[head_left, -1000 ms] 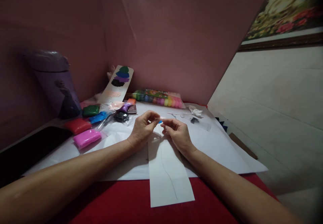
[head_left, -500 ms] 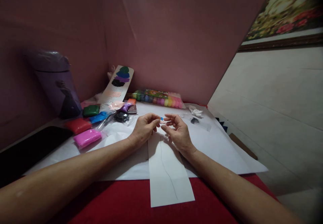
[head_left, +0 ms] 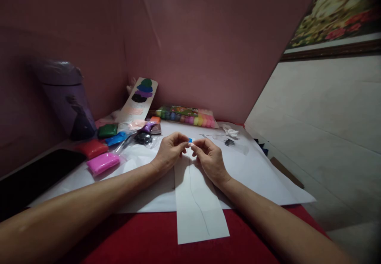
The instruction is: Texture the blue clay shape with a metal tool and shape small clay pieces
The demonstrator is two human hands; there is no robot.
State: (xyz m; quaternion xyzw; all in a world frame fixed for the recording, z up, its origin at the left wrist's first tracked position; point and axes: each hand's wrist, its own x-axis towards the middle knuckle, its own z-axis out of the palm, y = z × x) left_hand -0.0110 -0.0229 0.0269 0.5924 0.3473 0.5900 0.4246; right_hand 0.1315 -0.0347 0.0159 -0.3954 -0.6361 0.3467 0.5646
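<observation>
My left hand (head_left: 170, 151) and my right hand (head_left: 209, 157) meet fingertip to fingertip above a white paper strip (head_left: 199, 206) with a thin pencil line on it. Between the fingertips sits a tiny blue piece of clay (head_left: 189, 139), pinched by my left hand. My right hand's thumb and forefinger close on its other side. Both hands hover just over a large white sheet (head_left: 262, 174) on the red tablecloth (head_left: 143, 240).
Clay packs lie at the left: pink (head_left: 102, 163), red (head_left: 91, 148), green (head_left: 107, 130), blue (head_left: 116, 138), black (head_left: 143, 137). A multicolour clay box (head_left: 186, 116) stands at the back wall. A purple container (head_left: 67, 99) and a dark phone (head_left: 32, 176) sit far left. White and black clay bits (head_left: 230, 132) lie right.
My right hand's fingers spread briefly half a second ago and have closed again on the blue piece. Both hands stay in the same spot.
</observation>
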